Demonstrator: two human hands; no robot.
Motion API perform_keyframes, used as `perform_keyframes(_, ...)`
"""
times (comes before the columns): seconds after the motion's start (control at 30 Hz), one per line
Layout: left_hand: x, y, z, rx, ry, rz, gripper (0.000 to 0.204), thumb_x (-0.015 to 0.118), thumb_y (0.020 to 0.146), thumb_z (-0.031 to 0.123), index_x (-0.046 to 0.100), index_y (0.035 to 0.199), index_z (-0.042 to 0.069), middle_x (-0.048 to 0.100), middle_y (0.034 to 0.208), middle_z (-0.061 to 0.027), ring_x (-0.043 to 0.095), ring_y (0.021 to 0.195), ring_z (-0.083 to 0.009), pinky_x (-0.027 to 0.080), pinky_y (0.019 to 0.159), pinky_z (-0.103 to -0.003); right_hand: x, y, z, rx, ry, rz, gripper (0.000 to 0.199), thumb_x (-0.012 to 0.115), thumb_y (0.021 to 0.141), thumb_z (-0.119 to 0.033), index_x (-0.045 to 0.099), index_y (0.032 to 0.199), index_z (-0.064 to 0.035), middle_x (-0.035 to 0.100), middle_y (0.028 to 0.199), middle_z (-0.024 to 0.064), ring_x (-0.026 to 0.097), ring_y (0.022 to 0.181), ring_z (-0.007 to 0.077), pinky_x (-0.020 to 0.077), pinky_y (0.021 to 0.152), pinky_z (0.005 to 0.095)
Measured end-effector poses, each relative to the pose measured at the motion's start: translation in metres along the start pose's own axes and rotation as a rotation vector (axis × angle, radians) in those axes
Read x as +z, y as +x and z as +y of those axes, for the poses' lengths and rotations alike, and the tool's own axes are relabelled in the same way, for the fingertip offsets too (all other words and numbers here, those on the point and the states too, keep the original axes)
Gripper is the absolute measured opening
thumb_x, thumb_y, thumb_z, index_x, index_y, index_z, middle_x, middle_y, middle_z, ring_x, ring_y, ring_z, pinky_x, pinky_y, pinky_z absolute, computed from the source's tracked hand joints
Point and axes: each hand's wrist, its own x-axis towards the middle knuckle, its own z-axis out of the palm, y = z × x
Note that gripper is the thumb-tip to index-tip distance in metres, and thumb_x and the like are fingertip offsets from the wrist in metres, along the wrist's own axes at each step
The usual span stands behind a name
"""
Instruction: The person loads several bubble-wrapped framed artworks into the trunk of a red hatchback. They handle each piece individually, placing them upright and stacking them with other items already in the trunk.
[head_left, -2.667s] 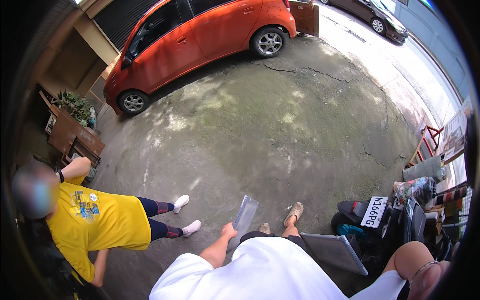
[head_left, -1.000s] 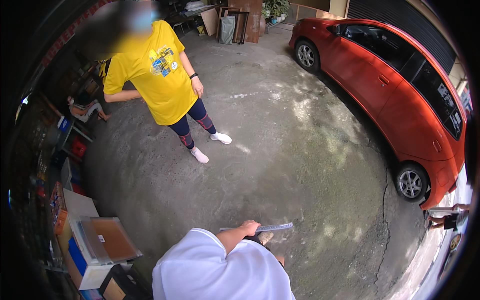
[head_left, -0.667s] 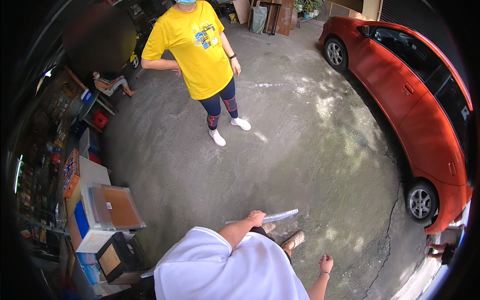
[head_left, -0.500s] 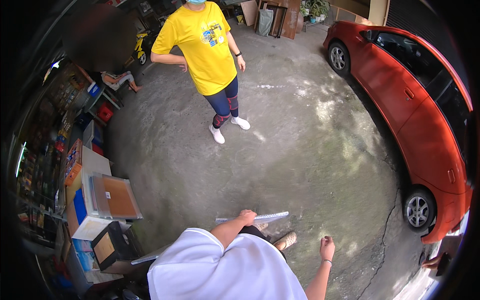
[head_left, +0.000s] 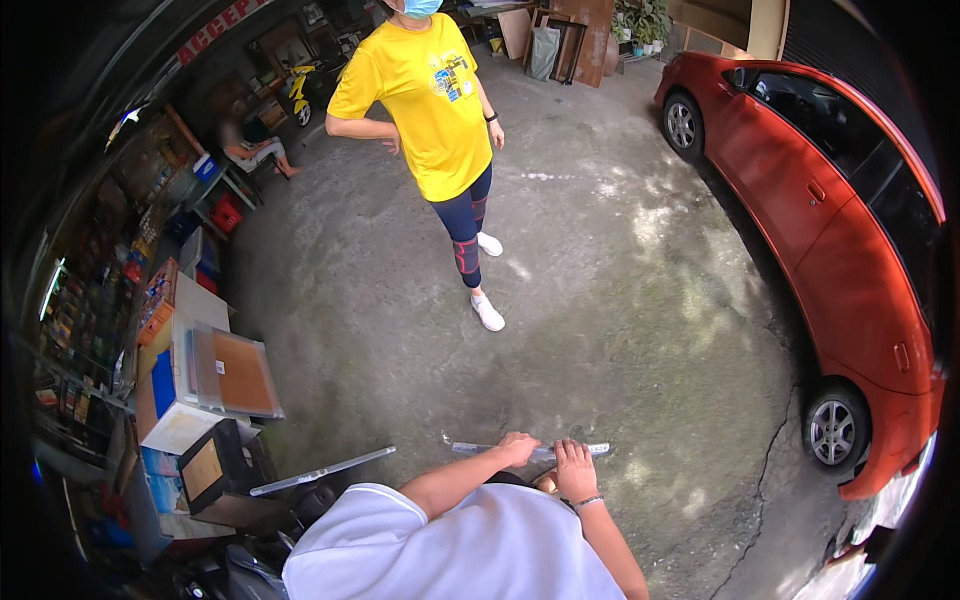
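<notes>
In front of my body I hold a long, narrow, clear whitish strip (head_left: 600, 448); it looks like plastic, and whether it is the edge of a flat panel I cannot tell. My left hand (head_left: 516, 449) is closed on it near its middle. To the right of that, my right hand (head_left: 574, 470) grips it too, fingers curled over its far side. A second strip of similar look (head_left: 325, 472) slants up at my left, apart from both hands.
A person in a yellow shirt (head_left: 430, 110) stands ahead on the concrete. At right is a parked red car (head_left: 800, 210). Along the left are a white box (head_left: 180, 430), a brown framed board (head_left: 242, 372) and crowded shelves (head_left: 75, 350). Another person (head_left: 258, 150) sits far left.
My right hand has come in from the right and taken hold of the strip beside my left hand. The strip moved slightly right. The person in yellow has stepped closer and rightward.
</notes>
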Motion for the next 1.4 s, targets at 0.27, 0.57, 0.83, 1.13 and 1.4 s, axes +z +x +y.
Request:
perform_keyframes(0.27,0.03,-0.006,0.081,0.377,0.122,0.068,0.011,0.067,0.07,0.007,0.07,0.079,0.003,0.07,0.081,-0.0177,0.07,0.08,-0.0352,0.056,0.067,-0.044,0.019,-0.053,0.002,0.301,-0.047,-0.226,0.028,0.071,0.078,-0.023,0.056,0.096,-0.0071,0.07,0.084,0.0127,0.07,0.08,0.0314,0.056,0.074,0.042)
perform_keyframes(0.57,0.124,-0.016,0.18,0.57,0.198,0.216,0.006,0.069,0.069,0.016,0.072,0.066,0.012,0.071,0.07,-0.0076,0.07,0.067,-0.0268,0.053,0.065,-0.043,0.012,-0.188,0.006,0.586,0.053,-0.385,0.017,0.066,0.077,-0.022,0.072,0.086,-0.0086,0.07,0.078,0.0178,0.07,0.074,0.035,0.0578,0.071,0.0445)
perform_keyframes(0.83,0.12,-0.078,0.228,0.894,-0.004,0.247,0.045,0.059,0.086,0.021,0.058,0.127,0.004,0.034,0.153,-0.0173,0.025,0.146,-0.0298,0.015,0.121,-0.048,0.015,-0.331,-0.017,1.037,0.202,-0.293,0.019,0.069,0.071,-0.017,0.073,0.087,-0.0075,0.07,0.082,0.0205,0.069,0.08,0.0371,0.0567,0.076,0.0453)
perform_keyframes(1.13,0.233,-0.061,0.096,-0.152,-0.168,-0.333,0.035,0.061,0.082,0.034,0.072,0.108,0.013,0.069,0.109,-0.0183,0.066,0.102,-0.0338,0.051,0.089,-0.044,0.077,-0.518,-0.023,1.45,0.298,-0.282,0.021,0.069,0.07,-0.016,0.071,0.084,-0.0002,0.07,0.084,0.0221,0.07,0.085,0.0366,0.0567,0.08,0.0436)
perform_keyframes(1.4,0.29,-0.124,0.105,-0.57,-0.514,-0.036,0.037,0.064,0.083,0.035,0.073,0.102,0.004,0.071,0.105,-0.0167,0.068,0.098,-0.0272,0.05,0.087,-0.039,0.119,-0.661,-0.006,1.724,0.49,-0.32,0.021,0.07,0.065,-0.011,0.069,0.079,0.0044,0.07,0.089,0.0264,0.07,0.091,0.0375,0.0562,0.081,0.0423)
